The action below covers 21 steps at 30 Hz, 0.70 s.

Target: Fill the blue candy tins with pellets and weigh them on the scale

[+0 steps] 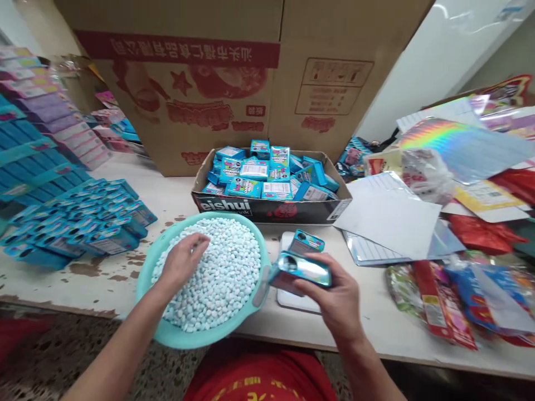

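A round turquoise basin [142, 273] holds a mass of small pale blue and white candies [221, 267]. Over its left part is my left hand [184, 262], fingers bent and drawn together; whether candies are between them is hidden. To the right of the basin, my right hand [334, 289] grips a small blue box [305, 267] with a round dark hole on its upper face. Another blue box [307, 241] rests just behind it on a white scale-like device [288, 299].
Behind the basin stands a carton tray [267, 213] of blue boxes, against a large cardboard box [234, 89]. Rows of blue boxes [83, 223] stand at the left. On the right lie white sheets [388, 217] and colourful packets [443, 301].
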Available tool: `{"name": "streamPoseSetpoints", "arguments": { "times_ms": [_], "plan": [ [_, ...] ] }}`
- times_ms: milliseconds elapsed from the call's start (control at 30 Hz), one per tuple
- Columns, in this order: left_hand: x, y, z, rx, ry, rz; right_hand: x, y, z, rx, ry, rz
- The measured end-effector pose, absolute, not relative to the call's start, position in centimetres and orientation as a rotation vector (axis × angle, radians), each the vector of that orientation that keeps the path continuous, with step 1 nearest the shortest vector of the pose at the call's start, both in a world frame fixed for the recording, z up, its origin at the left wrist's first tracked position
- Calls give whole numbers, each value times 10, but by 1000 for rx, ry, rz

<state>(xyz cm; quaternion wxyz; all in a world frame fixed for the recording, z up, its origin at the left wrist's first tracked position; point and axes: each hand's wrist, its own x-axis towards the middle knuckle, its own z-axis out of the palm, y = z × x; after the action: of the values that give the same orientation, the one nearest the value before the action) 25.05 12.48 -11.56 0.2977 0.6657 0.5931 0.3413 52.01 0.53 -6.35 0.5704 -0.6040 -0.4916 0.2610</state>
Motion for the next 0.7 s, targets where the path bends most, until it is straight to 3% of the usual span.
{"name": "streamPoseSetpoints", "arguments": {
  "times_ms": [167, 400, 633, 700],
  "plan": [
    [245, 112, -131, 2085, 1546, 567, 609, -21, -92, -1712, -824, 58],
    [251, 113, -128, 2083, 1581, 478, 663, -40, -158, -1840, -602, -25],
    [260, 102, -120, 2059, 1638, 565, 645, -38, -144, -1836, -1169, -595],
    [267, 100, -113, 2015, 1636, 664, 628, -19, -140, -1750, -1279, -490]
  ]
}}
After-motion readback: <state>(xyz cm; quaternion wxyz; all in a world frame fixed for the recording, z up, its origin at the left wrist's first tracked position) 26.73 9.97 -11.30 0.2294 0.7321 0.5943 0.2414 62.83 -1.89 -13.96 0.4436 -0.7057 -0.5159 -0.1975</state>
